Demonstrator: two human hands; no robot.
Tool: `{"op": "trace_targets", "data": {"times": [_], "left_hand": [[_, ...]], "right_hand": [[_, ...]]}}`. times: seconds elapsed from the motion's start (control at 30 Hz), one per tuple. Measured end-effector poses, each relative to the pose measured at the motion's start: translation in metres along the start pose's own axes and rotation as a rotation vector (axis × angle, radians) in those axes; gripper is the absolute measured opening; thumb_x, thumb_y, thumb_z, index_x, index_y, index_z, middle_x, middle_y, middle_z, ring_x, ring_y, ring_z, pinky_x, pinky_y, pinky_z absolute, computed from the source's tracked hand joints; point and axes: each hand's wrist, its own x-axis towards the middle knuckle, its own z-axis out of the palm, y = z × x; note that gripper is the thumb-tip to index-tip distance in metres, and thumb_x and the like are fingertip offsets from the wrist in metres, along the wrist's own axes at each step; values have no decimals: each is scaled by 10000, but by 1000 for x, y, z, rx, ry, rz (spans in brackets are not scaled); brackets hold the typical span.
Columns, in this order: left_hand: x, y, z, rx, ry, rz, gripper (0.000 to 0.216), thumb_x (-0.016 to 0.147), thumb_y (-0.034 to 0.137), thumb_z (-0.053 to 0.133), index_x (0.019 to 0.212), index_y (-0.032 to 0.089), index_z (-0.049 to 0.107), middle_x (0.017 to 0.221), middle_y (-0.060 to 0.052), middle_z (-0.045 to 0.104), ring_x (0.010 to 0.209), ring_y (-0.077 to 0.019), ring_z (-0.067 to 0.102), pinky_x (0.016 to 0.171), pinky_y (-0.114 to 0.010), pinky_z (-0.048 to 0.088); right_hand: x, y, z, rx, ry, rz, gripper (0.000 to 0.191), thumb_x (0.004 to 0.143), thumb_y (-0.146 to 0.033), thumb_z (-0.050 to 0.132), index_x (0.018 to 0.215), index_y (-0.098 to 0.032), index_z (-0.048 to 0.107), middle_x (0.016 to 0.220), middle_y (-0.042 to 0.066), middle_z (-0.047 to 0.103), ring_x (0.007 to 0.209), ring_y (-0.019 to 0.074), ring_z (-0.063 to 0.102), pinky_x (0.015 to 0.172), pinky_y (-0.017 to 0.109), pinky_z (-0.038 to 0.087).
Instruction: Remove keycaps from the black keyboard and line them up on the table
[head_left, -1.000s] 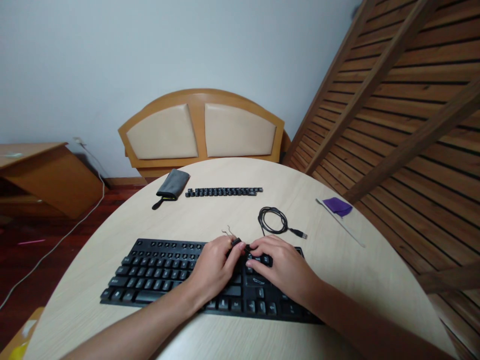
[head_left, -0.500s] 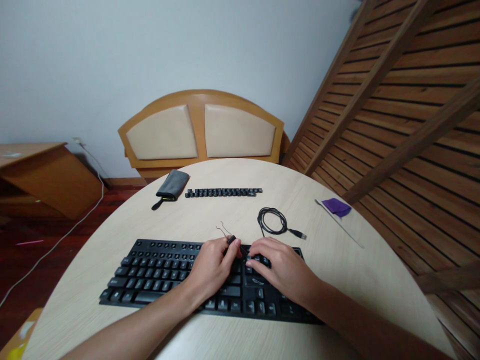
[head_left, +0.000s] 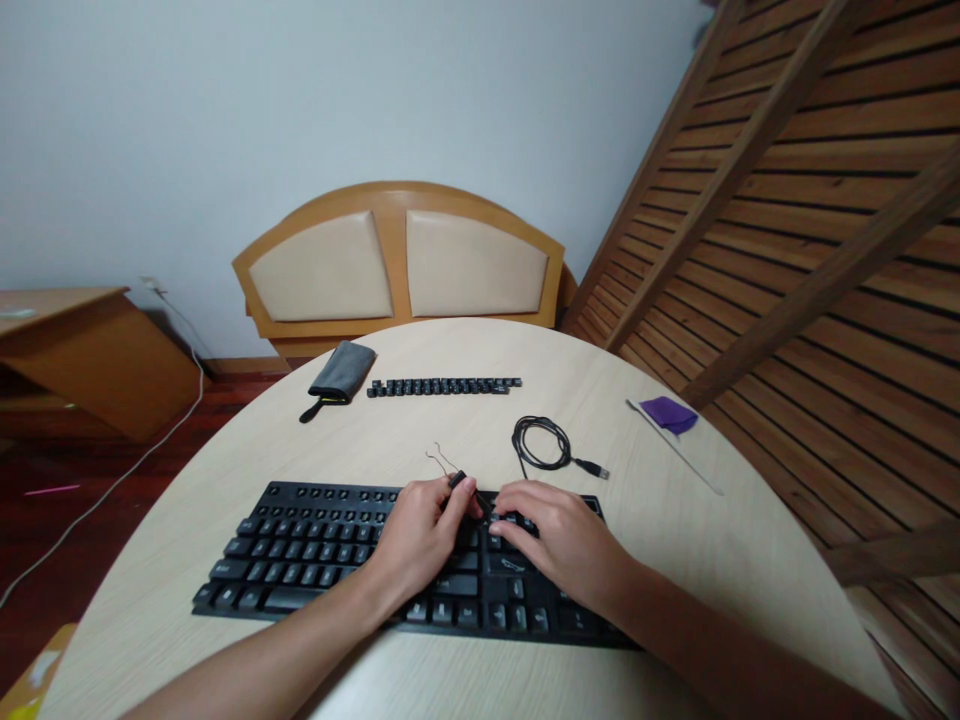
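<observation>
A black keyboard (head_left: pixel 296 550) lies in front of me, with its top rows at the left stripped of keycaps. My left hand (head_left: pixel 424 525) is closed around a keycap puller (head_left: pixel 457 479) with a black handle. Two thin wire prongs stick out of its far end, pointing up and left. The puller's dark lower end slants down towards the keys by my right fingertips. My right hand (head_left: pixel 559 530) rests over the right part of the keyboard, thumb and fingers bent together around that spot. Whatever is between those fingertips is too small to make out.
Loose keycaps (head_left: pixel 442 386) stand in two rows at the back of the round table (head_left: pixel 585 370). A grey pouch (head_left: pixel 343 372) lies left of them. To the right are a coiled USB cable (head_left: pixel 541 443), a thin rod (head_left: pixel 679 450) and a purple cloth (head_left: pixel 669 414).
The whole view has shifted slightly. Both hands stay at the same part of the keyboard, and the puller remains in my left hand with almost the same tilt.
</observation>
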Motion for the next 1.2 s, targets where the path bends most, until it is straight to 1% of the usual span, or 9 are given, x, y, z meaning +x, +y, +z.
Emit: {"op": "trace_targets", "data": {"times": [0.27,0.43,0.5,0.63,0.7,0.77,0.87,1.0,1.2], "left_hand": [[0,0,-1,-40,8,-28,484,967,453,406,732,159,712,696,-37,713,648,-179,629,643,-263,407],[1,-1,0,-7,7,-1,470,970,441,409,729,161,699,670,-32,690,625,-173,615,627,-270,403],[1,-1,1,21,12,31,460,972,428,410,726,164,694,685,-38,684,649,-177,614,648,-278,415],[-1,-1,2,145,76,111,426,965,391,427,699,167,674,742,-72,663,799,-215,606,755,-321,435],[-1,0,3,189,74,99,444,970,381,411,663,167,651,740,-80,648,801,-219,600,761,-332,434],[0,0,3,202,63,55,474,974,391,395,629,168,633,728,-82,639,754,-214,599,734,-328,431],[2,3,1,113,23,2,516,980,421,375,623,170,649,693,-70,650,688,-197,603,697,-307,422],[1,7,-4,-11,-52,12,562,992,430,350,621,170,683,689,-52,668,670,-174,613,693,-278,414],[-1,5,-6,-74,-52,20,553,991,431,358,627,159,674,644,-39,654,627,-158,598,653,-258,409]], "right_hand": [[-1,1,1,6,9,2,75,867,-210,662,931,-174,676,966,49,713,901,180,664,844,285,507],[1,2,-1,11,3,8,78,852,-219,679,918,-177,679,951,50,706,888,177,658,828,286,508],[2,2,-1,19,-1,3,91,854,-228,676,932,-180,682,948,49,701,891,176,653,826,288,506],[1,2,-2,25,-9,-8,119,864,-232,664,969,-185,696,972,49,694,912,173,643,841,290,501],[0,1,-2,19,-16,-4,123,867,-228,661,975,-186,702,981,49,691,915,173,640,847,292,499],[0,0,-2,14,-25,2,128,870,-226,657,983,-188,704,984,50,687,920,176,637,850,299,499],[1,0,-1,14,-20,12,114,877,-225,648,970,-190,702,969,51,686,915,183,635,841,307,500],[1,-1,0,16,8,7,71,874,-205,647,924,-178,690,935,53,695,884,183,643,817,304,505],[0,-2,0,38,40,-3,79,876,-187,639,942,-174,682,947,52,716,888,183,667,830,297,512]]}}
